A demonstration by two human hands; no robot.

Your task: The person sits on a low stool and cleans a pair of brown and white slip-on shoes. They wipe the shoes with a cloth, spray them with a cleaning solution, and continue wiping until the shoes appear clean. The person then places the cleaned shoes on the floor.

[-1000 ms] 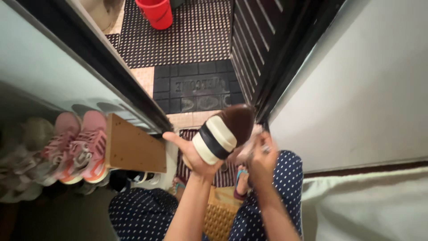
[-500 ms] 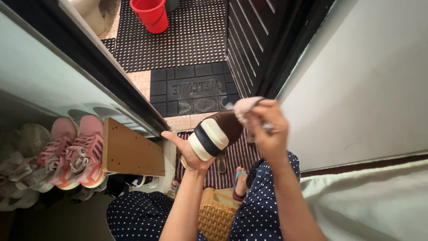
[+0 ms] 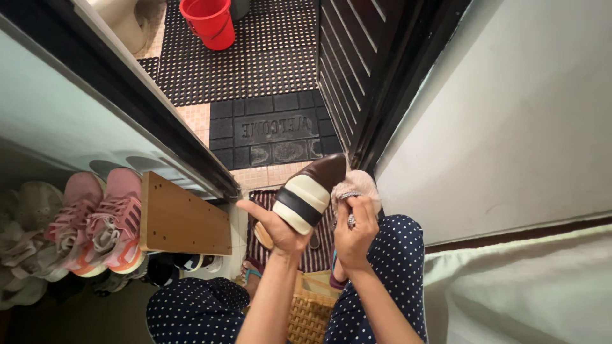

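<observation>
My left hand [image 3: 275,224] grips a brown shoe [image 3: 310,190] with cream and dark blue bands, held up with its pointed toe away from me. Beside the shoe's right side, my right hand [image 3: 354,229] is closed around a pale pink cloth [image 3: 355,185] that touches the shoe. Both forearms rise from my lap, which is covered in dark blue fabric with white dots [image 3: 390,255].
A wooden shoe rack [image 3: 182,216] on the left holds pink sneakers [image 3: 105,216] and pale shoes. A black doormat [image 3: 271,135] and a red bucket [image 3: 207,22] lie beyond the doorway. A striped rug [image 3: 322,245], a woven stool [image 3: 312,312] and a white wall [image 3: 510,127] surround me.
My right hand with the cloth has come down from the shoe's toe to its right side. The shoe has tilted a little, toe raised.
</observation>
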